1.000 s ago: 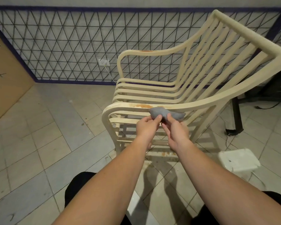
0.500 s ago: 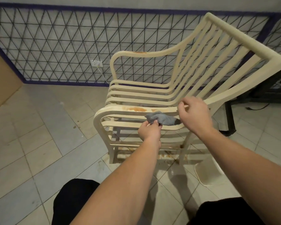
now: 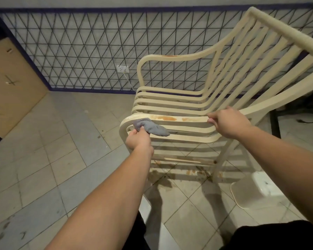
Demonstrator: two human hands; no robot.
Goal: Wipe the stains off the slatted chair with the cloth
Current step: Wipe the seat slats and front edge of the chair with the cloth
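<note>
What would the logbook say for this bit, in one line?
left hand: holds grey cloth on near armrest | right hand: grips armrest | orange stains: still unwiped

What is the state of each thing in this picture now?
Chair: upright, orange stains on near armrest.
Cloth: crumpled, on armrest's front end.
Left hand: grips cloth.
Right hand: grips armrest.
Socket: cable plugged in.
Floor: stained under chair.
</note>
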